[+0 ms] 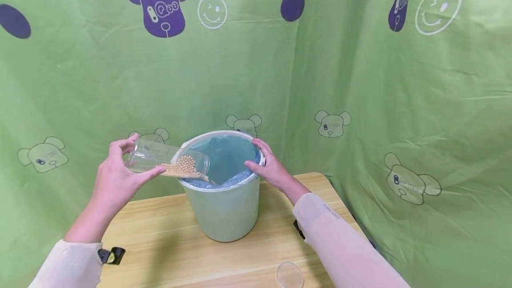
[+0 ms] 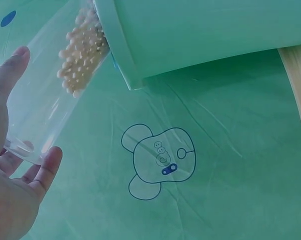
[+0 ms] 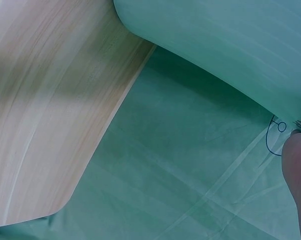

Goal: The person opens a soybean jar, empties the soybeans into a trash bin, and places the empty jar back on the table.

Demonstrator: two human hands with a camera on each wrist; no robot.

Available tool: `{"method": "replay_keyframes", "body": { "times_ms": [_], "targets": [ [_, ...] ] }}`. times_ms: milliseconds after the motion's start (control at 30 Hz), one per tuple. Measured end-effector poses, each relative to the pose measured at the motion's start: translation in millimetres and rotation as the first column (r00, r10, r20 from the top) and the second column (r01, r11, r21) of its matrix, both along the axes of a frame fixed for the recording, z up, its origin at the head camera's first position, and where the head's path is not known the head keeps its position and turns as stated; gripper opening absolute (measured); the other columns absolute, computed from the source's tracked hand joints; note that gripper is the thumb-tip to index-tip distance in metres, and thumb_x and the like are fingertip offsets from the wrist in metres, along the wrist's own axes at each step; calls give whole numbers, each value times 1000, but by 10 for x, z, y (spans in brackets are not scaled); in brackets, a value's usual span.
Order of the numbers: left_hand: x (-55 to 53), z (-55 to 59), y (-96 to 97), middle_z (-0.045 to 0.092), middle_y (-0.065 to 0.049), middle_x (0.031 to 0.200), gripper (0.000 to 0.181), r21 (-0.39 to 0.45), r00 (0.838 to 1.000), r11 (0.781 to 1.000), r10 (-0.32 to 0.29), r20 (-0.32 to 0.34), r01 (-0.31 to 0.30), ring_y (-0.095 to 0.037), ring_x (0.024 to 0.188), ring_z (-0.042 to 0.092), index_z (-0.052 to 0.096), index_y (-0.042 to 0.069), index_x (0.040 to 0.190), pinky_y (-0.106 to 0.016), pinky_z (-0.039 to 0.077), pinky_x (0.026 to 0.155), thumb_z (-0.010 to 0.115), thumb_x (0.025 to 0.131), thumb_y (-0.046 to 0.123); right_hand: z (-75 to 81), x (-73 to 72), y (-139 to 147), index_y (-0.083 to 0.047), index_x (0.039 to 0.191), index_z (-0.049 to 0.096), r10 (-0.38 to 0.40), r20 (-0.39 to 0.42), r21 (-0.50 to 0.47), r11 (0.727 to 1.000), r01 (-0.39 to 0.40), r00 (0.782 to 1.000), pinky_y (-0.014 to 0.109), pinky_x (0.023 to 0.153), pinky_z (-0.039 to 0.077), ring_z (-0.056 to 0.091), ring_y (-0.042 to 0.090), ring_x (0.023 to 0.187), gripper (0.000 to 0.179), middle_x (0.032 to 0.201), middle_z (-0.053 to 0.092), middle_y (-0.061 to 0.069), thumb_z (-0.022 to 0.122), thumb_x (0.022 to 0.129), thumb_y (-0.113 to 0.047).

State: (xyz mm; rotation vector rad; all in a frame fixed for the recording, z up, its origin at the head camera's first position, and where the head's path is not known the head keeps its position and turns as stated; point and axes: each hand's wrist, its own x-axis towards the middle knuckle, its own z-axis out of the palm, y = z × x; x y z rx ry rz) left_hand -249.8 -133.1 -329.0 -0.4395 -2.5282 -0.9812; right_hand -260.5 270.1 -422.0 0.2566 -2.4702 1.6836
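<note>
My left hand (image 1: 116, 172) grips a clear plastic cup (image 1: 150, 154) near its base, thumb along the lower side. The cup lies nearly on its side, its mouth over the left rim of a pale green trash bin (image 1: 226, 217). Small beige balls (image 1: 186, 166) are heaped toward the cup's mouth, some at its lip. In the left wrist view, the tilted cup (image 2: 45, 110) reaches up to the bin's edge. A bluish plastic bag (image 1: 228, 154) lines the bin. My right hand (image 1: 272, 168) holds the bin's right rim, thumb inside and fingers at the outside.
The bin stands upright on a light wooden table (image 1: 168, 243). A clear round lid (image 1: 290, 274) lies near the table's front. Green printed curtains (image 1: 240, 70) hang close behind and to the right. The table's edge (image 3: 108, 125) shows in the right wrist view.
</note>
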Motion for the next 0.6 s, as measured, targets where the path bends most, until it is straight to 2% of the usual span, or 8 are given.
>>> {"method": "replay_keyframes", "body": {
  "times_ms": [133, 433, 533, 600],
  "targets": [
    [2, 18, 0, 40, -8, 175, 107, -10, 1000, 1000, -1, -10, 1, -55, 142, 53, 36, -3, 155, -74, 48, 108, 97, 80, 41, 5, 3, -1, -19, 171, 30, -2, 1, 1, 1000, 2, 1000, 63, 127, 40, 30, 48, 163, 87, 183, 14, 6, 77, 99, -26],
    [-9, 66, 15, 40, -9, 176, 96, -1, 1000, 1000, -12, -11, 12, -55, 148, 48, 43, -5, 146, -74, 46, 112, 97, 81, 39, 2, -10, 9, -19, 171, 30, 0, -2, 4, 1000, 0, 1000, 61, 128, 40, 32, 47, 162, 86, 183, 17, 5, 77, 100, -27],
    [-22, 80, 23, 47, -17, 169, 103, 6, 998, 1000, -24, -50, 24, -53, 138, 55, 40, -2, 155, -73, 46, 112, 99, 79, 35, 3, -17, 9, -18, 171, 30, 4, -5, 0, 1000, -4, 1000, 60, 129, 39, 32, 46, 162, 86, 182, 19, 4, 77, 99, -26],
    [-34, 89, 29, 48, -21, 164, 103, 13, 995, 999, -35, -90, 36, -50, 135, 54, 42, -3, 154, -73, 45, 113, 101, 76, 30, 7, -18, 6, -18, 171, 30, 4, -5, 2, 1000, -4, 1000, 60, 129, 39, 32, 46, 163, 86, 182, 19, 5, 77, 99, -26]
  ]
}}
